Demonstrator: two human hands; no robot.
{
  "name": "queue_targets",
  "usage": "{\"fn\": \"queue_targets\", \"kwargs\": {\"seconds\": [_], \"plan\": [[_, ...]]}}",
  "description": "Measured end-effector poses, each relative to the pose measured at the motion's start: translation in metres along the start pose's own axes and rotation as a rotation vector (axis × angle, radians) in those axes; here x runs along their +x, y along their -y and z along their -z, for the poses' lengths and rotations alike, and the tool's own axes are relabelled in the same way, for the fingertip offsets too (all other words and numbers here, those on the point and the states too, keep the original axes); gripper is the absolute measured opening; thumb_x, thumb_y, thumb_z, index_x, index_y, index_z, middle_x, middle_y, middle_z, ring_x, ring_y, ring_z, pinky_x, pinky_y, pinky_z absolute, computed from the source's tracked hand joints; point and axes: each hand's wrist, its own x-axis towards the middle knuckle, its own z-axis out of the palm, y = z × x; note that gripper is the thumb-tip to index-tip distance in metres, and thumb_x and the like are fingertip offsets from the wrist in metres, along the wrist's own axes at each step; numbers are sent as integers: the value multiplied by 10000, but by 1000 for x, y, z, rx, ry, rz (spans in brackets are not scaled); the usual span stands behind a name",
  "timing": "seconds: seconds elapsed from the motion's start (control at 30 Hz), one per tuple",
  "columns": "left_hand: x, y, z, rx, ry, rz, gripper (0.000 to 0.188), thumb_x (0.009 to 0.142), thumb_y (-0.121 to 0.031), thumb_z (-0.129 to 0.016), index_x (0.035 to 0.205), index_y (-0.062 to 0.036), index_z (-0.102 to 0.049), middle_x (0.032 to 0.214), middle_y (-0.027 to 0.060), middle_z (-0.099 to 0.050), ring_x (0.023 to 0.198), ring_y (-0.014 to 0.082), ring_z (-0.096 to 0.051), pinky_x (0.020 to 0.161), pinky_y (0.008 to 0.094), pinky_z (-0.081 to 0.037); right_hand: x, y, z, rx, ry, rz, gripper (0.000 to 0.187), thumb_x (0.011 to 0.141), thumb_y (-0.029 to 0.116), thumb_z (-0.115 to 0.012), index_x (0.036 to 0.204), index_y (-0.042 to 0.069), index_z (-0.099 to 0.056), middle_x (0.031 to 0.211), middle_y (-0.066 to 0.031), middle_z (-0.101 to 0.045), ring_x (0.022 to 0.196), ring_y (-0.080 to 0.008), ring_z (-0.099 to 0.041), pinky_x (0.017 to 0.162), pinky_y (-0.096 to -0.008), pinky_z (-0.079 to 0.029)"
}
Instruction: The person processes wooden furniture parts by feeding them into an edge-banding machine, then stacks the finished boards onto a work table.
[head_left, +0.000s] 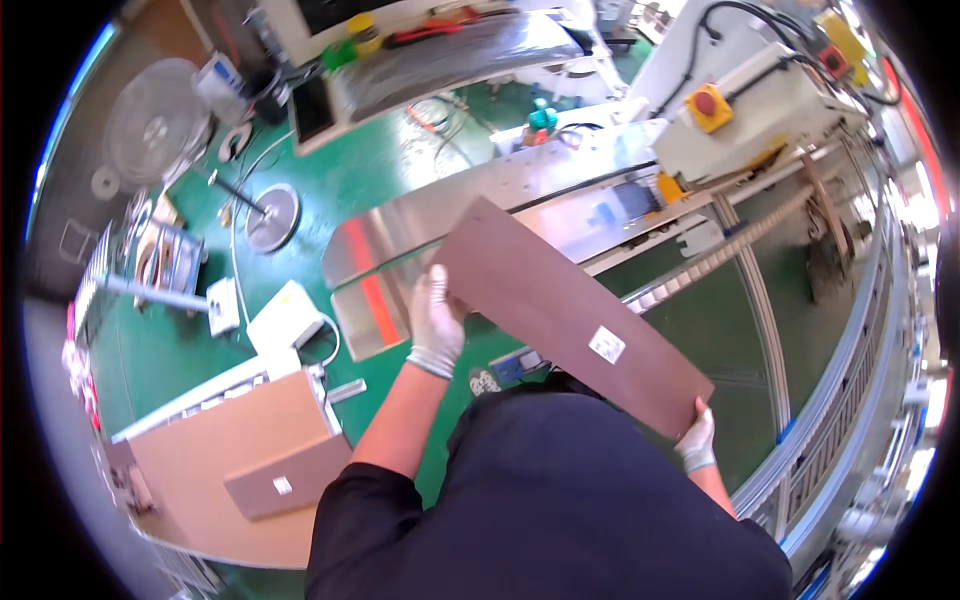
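Note:
A long brown rectangular panel (550, 300) with a small white label is held up in front of me, slanting from upper left to lower right. My left hand (438, 318), in a pale glove, grips its left end. At the lower right corner my right hand (698, 440), also gloved, holds the other end, fingers wrapped at the edge. Beneath and beyond the panel lies a metal machine bed (410, 222) with an orange-red stripe near its left end. A similar brown labelled panel (258, 487) rests on the brown-topped table at my left.
The brown-topped table (200, 450) stands at the lower left. A machine head with a red button on a yellow box (708, 106) is at the upper right. A conveyor frame (850, 370) curves along the right. A fan (155, 125) and a cart (165, 265) stand far left.

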Motion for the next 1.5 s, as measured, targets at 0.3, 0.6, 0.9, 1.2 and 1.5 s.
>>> {"fn": "queue_targets", "kwargs": {"seconds": [0.3,0.6,0.9,1.2,1.5], "plan": [[-5,116,-147,41,155,654,261,1087,-236,-521,1254,-45,-583,1078,150,-701,996,303,-685,822,486,-590,-115,-63,-18,418,-334,49,614,1030,510,-516,1444,57,-523,1395,-144,-606,1258,-314,-615,1057,-465,-514],[45,161,-151,391,130,545,488,1064,-520,-526,1253,-84,-640,1143,64,-715,1014,190,-663,872,334,-503,-66,-15,-1,169,-491,105,582,978,474,-687,1359,52,-563,1302,-85,-641,1174,-235,-633,1003,-413,-522],[79,193,-189,445,128,610,490,1050,-507,-566,1249,-67,-644,1167,80,-722,1046,203,-681,908,344,-521,-17,10,37,97,-581,85,638,999,517,-646,1423,59,-513,1381,-71,-587,1268,-224,-575,1057,-400,-488],[110,247,-264,480,96,617,518,1075,-486,-522,1259,-18,-645,1204,90,-719,1077,209,-680,926,349,-511,43,86,60,113,-528,60,641,1014,535,-611,1445,75,-497,1410,-68,-574,1280,-227,-572,1059,-398,-485],[145,317,-351,429,82,588,425,1075,-459,-534,1195,-65,-640,1096,44,-719,972,180,-683,860,336,-517,109,158,104,223,-495,85,530,1078,448,-499,1468,88,-510,1487,-62,-551,1338,-244,-551,1117,-412,-458]]}}
